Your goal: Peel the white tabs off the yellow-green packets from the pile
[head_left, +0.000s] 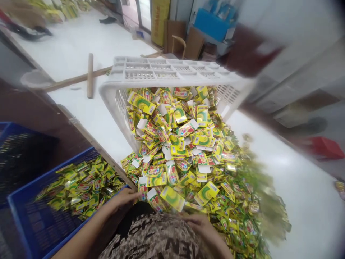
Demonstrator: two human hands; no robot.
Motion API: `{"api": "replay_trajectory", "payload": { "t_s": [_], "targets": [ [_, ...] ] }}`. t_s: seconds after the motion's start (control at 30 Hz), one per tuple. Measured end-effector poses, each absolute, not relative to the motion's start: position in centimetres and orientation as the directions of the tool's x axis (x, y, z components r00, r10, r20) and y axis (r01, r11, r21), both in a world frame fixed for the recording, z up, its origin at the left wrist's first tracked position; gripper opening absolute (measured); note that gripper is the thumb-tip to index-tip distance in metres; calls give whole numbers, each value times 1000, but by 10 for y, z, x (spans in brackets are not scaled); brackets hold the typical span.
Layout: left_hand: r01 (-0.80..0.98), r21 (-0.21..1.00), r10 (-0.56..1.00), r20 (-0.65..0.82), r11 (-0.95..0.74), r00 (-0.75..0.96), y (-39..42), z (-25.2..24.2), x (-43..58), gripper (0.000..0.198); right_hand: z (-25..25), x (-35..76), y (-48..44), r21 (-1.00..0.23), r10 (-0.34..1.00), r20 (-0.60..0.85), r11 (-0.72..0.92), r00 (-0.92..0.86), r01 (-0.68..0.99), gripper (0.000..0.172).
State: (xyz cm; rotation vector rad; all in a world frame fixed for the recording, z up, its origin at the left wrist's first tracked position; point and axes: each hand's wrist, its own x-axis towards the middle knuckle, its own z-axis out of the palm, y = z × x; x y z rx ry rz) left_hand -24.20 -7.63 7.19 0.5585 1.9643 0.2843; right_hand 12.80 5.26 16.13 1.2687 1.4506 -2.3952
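Observation:
Small yellow-and-green cartons (pixel 179 144) spill in a heap from a white plastic crate (pixel 172 68) tipped on its side on the white table. At the near edge of the heap, my left hand (pixel 125 199) has its fingertips closed at the side of a small carton (pixel 142 187) with an open white flap. Close to the front of my shirt is my right hand (pixel 198 223), beside the nearest cartons; its fingers are blurred and partly hidden. Shiny green-and-yellow sachets (pixel 237 212) lie in a pile at the right of the cartons.
Below the table's left edge stands a blue crate (pixel 20 219) holding many sachets. A wooden strip (pixel 78 82) and a short wooden bar (pixel 90 75) lie on the table behind. Cardboard (pixel 195 42), a blue box (pixel 211 25) and a red object (pixel 327 146) are farther off.

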Motion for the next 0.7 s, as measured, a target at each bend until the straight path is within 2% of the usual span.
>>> {"api": "replay_trajectory", "payload": {
  "t_s": [0.07,0.13,0.23,0.4,0.57,0.7],
  "targets": [
    [327,458,534,-823,827,-197,-74,63,-220,34,154,128,41,-693,321,-694,-540,-644,478,48],
    [374,477,550,-827,795,-115,-63,52,-200,31,144,121,32,-674,298,-712,-544,-636,500,55],
    [399,473,546,-833,786,-87,-41,35,-181,30,126,108,25,-667,294,-717,-553,-632,500,57],
    [360,439,486,-873,823,-46,-34,29,-180,36,105,102,17,-669,371,-721,-594,-585,447,72],
    [170,416,405,-909,893,96,-49,52,-171,57,100,112,1,-687,370,-704,-570,-606,450,47],
    [-65,435,439,-891,898,116,-59,69,-146,66,98,121,-7,-739,363,-657,-485,-661,469,31]
  ]
}}
